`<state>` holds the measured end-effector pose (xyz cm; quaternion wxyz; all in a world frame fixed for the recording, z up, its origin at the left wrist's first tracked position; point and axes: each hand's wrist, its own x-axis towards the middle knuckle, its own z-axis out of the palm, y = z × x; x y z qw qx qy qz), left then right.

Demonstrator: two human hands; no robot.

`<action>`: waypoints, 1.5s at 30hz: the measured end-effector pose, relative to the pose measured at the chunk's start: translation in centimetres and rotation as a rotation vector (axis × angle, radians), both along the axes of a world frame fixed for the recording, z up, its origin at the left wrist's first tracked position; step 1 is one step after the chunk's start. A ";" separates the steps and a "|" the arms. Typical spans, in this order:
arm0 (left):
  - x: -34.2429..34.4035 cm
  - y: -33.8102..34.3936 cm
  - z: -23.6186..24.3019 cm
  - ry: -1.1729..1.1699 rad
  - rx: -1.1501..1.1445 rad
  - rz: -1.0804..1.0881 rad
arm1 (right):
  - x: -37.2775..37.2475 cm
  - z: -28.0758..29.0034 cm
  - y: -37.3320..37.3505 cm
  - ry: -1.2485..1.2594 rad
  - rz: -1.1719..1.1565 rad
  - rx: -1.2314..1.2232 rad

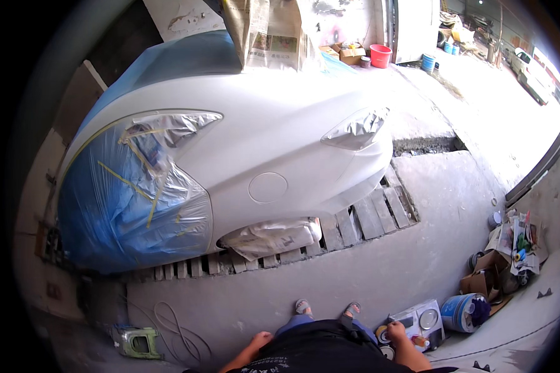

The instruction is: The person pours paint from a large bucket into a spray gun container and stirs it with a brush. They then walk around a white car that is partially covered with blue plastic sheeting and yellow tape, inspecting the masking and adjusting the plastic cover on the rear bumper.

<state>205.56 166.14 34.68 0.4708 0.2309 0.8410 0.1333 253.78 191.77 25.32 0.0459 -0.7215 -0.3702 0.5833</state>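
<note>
My left hand (pixel 261 340) hangs at the lower middle with curled fingers; what it holds, if anything, is hidden. My right hand (pixel 397 331) is closed beside a pale equipment tray (pixel 425 313) with small cans and a round silver plate; its contents cannot be made out. Ahead stands a white car body (pixel 274 130). Blue plastic sheeting (pixel 112 217) with yellow tape covers its side openings, crinkled silver masking (pixel 354 130) covers the rear lamp, and wrapping (pixel 270 236) covers the wheel. Newspaper (pixel 267 37) hangs over the top.
A slatted floor channel (pixel 373 214) runs under the car. A hose (pixel 174 326) and green frame (pixel 137 342) lie left of me. Cardboard (pixel 488 273), scraps and a blue bucket (pixel 462 311) crowd the right wall. A red bucket (pixel 380 56) stands behind, near a bright doorway.
</note>
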 end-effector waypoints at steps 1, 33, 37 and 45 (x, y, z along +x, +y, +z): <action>0.6 -0.3 -0.1 -0.025 0.015 0.018 | 1.0 -1.3 0.2 -0.020 0.073 0.009; 3.0 -4.3 -3.0 -0.171 0.097 0.459 | -10.2 11.7 4.4 -0.101 0.535 0.247; 3.9 -5.2 -1.8 -0.100 0.054 0.468 | -10.9 13.4 4.3 -0.144 0.582 0.196; 4.8 -7.0 -3.8 -0.032 0.115 0.430 | -10.4 13.1 3.4 -0.082 0.506 0.176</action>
